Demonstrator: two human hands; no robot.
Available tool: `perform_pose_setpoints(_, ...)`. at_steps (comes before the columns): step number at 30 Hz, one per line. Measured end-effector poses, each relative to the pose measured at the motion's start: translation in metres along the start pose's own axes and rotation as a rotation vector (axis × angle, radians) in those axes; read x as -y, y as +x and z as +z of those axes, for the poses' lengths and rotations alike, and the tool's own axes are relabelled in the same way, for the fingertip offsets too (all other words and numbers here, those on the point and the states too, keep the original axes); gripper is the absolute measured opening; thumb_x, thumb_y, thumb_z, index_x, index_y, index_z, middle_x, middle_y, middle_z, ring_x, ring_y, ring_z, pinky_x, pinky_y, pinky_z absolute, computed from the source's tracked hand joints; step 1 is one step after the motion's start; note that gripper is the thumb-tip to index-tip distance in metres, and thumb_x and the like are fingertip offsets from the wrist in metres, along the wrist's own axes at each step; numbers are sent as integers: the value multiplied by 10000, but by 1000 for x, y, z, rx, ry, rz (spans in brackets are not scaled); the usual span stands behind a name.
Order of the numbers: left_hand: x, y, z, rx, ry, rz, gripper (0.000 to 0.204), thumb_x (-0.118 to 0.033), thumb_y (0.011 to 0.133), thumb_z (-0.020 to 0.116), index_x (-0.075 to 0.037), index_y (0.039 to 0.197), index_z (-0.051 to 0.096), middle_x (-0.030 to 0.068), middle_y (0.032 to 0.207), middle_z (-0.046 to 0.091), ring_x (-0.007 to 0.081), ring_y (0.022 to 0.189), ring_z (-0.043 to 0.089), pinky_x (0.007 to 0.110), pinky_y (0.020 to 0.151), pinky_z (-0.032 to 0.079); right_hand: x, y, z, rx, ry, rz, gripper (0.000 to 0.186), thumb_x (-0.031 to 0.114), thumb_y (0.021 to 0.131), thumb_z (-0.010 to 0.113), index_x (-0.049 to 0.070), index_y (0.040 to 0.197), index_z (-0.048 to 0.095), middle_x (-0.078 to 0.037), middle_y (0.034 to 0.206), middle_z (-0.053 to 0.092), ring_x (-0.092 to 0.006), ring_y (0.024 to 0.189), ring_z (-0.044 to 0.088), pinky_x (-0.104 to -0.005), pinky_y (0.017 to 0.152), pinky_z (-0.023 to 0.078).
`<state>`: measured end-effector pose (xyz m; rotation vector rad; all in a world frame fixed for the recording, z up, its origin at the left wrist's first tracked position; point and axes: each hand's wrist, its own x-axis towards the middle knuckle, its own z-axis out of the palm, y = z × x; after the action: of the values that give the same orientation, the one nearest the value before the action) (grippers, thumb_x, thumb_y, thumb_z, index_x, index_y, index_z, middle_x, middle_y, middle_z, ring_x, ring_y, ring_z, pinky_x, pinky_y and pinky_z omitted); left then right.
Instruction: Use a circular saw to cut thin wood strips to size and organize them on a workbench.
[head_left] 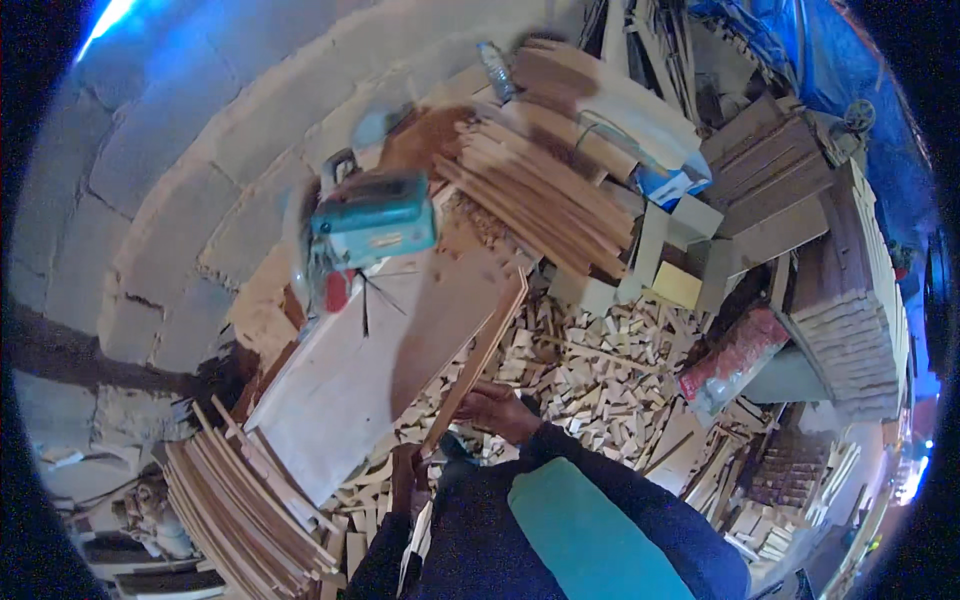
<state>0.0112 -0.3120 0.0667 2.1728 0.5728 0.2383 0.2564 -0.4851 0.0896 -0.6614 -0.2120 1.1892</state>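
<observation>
Teal cloth point(590, 535) lies across your dark clothing at the bottom of the frame, nearest the camera. Just above it, slightly left of centre, are the narrow wooden strips point(475, 365), apparently more than one laid together, slanting from your hands up toward the middle of the frame. Your left hand point(408, 472) grasps their lower end, probably to steady the near end of a long, thin load. Your right hand point(502, 412) is at their right edge, fingers bent; you may be supporting or aligning them there, but I cannot tell whether it clasps them.

Beside the strips, on their left, the pale worktable point(330, 400) runs up the frame, with a dark slot near its upper part. A teal power-tool housing point(375, 225) sits over that end, presumably placed so your side of the surface stays free for long pieces. To the right of your strips, offcuts point(610, 380) cover the floor in a heap.

Farther out, at upper centre, a stack of planks point(550, 190) lies roughly parallel, perhaps to keep similar lengths together, with reddish sawdust point(425, 145) at its left. Long slats point(230, 510) are bunched at lower left. Grey block wall point(170, 240) fills the upper left; stacked boards point(850, 300) line the right.
</observation>
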Motion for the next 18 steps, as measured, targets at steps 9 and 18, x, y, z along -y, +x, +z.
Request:
perform_pose_setpoints(9, -28, 24, 54, -1, 180, 251, 227, -159, 1000, 545, -12, 1172, 521, 228, 1065, 524, 406, 995, 514, 499, 883, 420, 62, -24, -19, -2, -52, -83, 341, 154, 1003, 680, 6, 1309, 648, -121, 1315, 669, -250, 1210, 650, -404, 1060, 544)
perform_pose_setpoints(18, -65, 51, 95, 221, -73, -53, 348, -87, 928, 664, -15, 1246, 541, 193, 1203, 500, 329, 1062, 541, 422, 938, 454, 100, -23, -61, -251, -260, -143, 348, 239, 983, 718, 16, 1249, 690, -104, 1255, 701, -225, 1140, 668, -386, 1015, 546)
